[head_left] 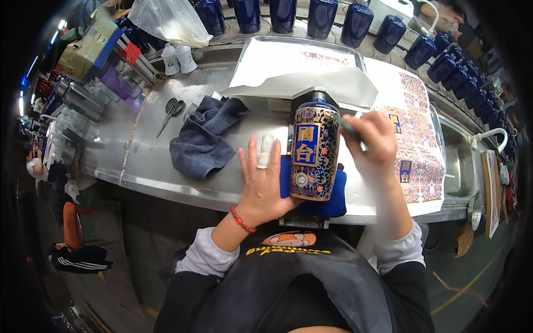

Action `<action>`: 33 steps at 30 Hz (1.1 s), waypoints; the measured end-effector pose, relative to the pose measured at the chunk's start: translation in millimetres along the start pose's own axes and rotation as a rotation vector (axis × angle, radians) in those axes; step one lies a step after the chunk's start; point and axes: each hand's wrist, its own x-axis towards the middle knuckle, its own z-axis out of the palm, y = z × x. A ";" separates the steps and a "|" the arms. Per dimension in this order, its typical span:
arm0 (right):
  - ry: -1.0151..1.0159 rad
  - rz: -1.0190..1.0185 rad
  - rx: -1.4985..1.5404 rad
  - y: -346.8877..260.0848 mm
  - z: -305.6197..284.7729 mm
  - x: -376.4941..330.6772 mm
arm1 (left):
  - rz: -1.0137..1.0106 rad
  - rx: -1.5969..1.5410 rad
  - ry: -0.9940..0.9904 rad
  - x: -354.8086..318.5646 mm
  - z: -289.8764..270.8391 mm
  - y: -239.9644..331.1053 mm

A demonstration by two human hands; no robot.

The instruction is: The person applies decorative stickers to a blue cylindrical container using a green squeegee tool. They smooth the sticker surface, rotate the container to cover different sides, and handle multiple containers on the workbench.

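Observation:
A dark blue bottle [327, 161] wrapped in an ornate multicoloured decal, with a blue panel on its front, leans back in front of me on a folded bright blue cloth [337, 195]. My left hand [260, 186] lies against the bottle's lower left side. Its fingers are spread, the thumb is near the base, and one finger wears a white covering. At the bottle's upper right, my right hand [377, 139] grips a small dark green flat tool [349, 129], partly blurred. That tool is close to the bottle's side; I cannot tell whether it touches.
Printed decal sheets [413, 191] lie at right, before a sink [461, 150]. White paper [272, 83] covers a tray behind the bottle. A grey-blue towel [205, 139] and black scissors [172, 111] rest at left. Plain blue bottles [322, 19] line the back.

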 end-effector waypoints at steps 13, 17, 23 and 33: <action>-0.366 -0.260 0.293 -6.2 -2.4 -10.7 | 0.099 0.088 0.024 6.1 -11.1 -1.4; 0.011 0.136 -0.100 -1.5 5.8 -10.2 | -0.004 -0.040 -0.151 8.1 -0.2 -7.8; -0.266 0.354 0.592 -2.1 -2.7 -24.3 | 0.118 0.052 0.010 5.6 -6.3 -3.5; 0.014 0.677 0.632 36.2 31.7 -27.6 | 0.086 -0.065 -0.056 7.4 1.1 -3.5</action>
